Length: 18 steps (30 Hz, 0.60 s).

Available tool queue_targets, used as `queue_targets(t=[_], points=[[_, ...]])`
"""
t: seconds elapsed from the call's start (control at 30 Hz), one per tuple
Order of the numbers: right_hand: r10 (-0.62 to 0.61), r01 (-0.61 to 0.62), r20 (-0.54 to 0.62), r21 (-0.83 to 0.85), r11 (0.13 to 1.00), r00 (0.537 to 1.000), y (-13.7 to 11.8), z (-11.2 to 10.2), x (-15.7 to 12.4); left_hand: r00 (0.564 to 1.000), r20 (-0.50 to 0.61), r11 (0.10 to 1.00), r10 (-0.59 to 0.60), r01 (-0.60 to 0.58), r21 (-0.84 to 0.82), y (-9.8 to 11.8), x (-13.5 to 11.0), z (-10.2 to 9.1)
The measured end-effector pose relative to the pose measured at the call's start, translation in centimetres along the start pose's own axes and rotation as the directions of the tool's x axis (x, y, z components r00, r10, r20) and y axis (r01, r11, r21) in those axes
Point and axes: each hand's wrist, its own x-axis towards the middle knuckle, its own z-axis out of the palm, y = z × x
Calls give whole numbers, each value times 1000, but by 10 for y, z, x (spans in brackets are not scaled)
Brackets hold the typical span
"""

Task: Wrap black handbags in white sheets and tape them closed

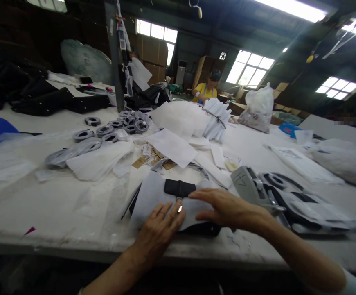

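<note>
In front of me a black bag (207, 229) lies on the table, mostly covered by a white sheet (149, 192). A black flap or strap piece (179, 188) shows on top of the sheet, with a small shiny metal part (180, 209) below it. My left hand (162, 221) rests flat on the sheet, fingers stretched out beside the metal part. My right hand (219, 207) is held over the right side, thumb and fingers apart, fingertips at the right end of the black piece.
Rolled grey straps (104, 131), white sheets (172, 143) and brown tags (139, 162) lie beyond the bag. A grey device (248, 186) and another wrapped bag (307, 209) stand to the right. A co-worker in yellow (207, 90) is at the far side.
</note>
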Motion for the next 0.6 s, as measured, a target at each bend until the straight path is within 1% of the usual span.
queue_targets(t=[0.07, 0.1, 0.2, 0.3, 0.4, 0.6], points=[[-33, 34, 18, -65, 997, 999, -5, 25, -19, 1000, 7, 1000, 5, -5, 1, 0, 1, 0], [-45, 45, 2, -108, 993, 999, -2, 39, -26, 1000, 15, 1000, 6, -6, -1, 0, 1, -1], [-118, 93, -112, -204, 974, 987, 16, 79, -36, 998, 63, 1000, 7, -7, -10, 0, 4, -4], [-193, 137, -222, -245, 960, 956, 35, 107, -41, 993, 113, 1000, 16, -15, -16, 1, 6, -8], [-211, 139, -279, -259, 956, 937, 43, 117, -42, 992, 123, 1000, 22, -20, -13, 2, 7, -10], [-227, 147, -339, -248, 958, 913, 44, 116, -38, 995, 101, 1000, 2, -2, 0, 4, 5, -6]])
